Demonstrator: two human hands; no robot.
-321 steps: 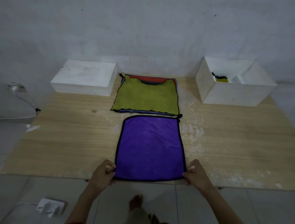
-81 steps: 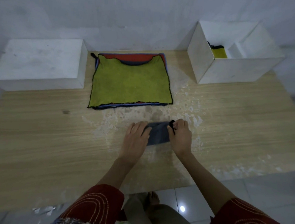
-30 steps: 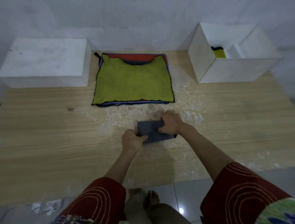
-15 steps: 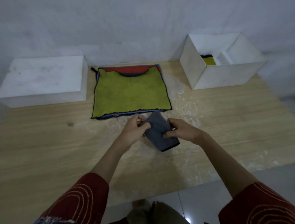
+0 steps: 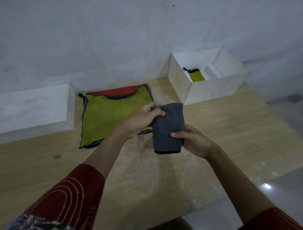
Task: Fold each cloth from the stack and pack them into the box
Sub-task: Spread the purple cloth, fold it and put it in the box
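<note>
Both hands hold a folded grey terry cloth (image 5: pixel 169 127) with a black hem, lifted clear of the pale wooden surface (image 5: pixel 241 136). The left hand (image 5: pixel 140 120) grips its upper left corner. Its thumb lies curled across the front face and the other fingers (image 5: pixel 153 105) wrap behind the top edge. The right hand (image 5: pixel 194 142) pinches the lower right side with the thumb pressed on the front; its remaining fingers are hidden behind the cloth. The cloth hangs roughly upright between the two sets of fingers, with its folded edge uppermost and the black hem at the bottom, below the right thumb.

Just behind and left of the left fingers lies the stack of flat cloths (image 5: pixel 110 118). A yellow-green one is on top, with red, grey and blue edges showing under it, and the left hand overlaps its near right corner in view. Beyond the fingers to the right stands the open white box (image 5: pixel 210 90), well apart from the held cloth, with a folded yellow-green cloth (image 5: pixel 196 77) in its left compartment. Far left of the fingers sits a closed white block (image 5: pixel 31 108).
</note>
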